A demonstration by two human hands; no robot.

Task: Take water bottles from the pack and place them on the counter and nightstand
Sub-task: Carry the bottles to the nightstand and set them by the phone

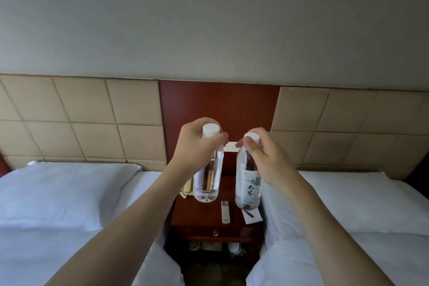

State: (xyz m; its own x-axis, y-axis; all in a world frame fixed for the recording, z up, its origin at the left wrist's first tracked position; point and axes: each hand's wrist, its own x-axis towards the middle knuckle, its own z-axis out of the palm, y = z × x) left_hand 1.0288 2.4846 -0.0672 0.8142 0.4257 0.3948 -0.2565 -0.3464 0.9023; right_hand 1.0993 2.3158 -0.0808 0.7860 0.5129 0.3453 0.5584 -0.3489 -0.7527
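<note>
I hold two clear water bottles with white caps above a dark red wooden nightstand (209, 224) between two beds. My left hand (197, 144) grips the neck of the left water bottle (207, 181), which hangs upright with its label turned away. My right hand (263, 158) pinches the neck of the right water bottle (248, 189), whose white label with dark characters faces me. Both bottles hang just above the nightstand top, apart from each other. No bottle pack is in view.
A beige telephone (187, 189) lies at the nightstand's back left, a white remote (225, 212) in the middle, a paper card (253, 216) at the right. White pillows (60, 193) and bedding flank the nightstand on both sides. A padded headboard (81, 118) lines the wall.
</note>
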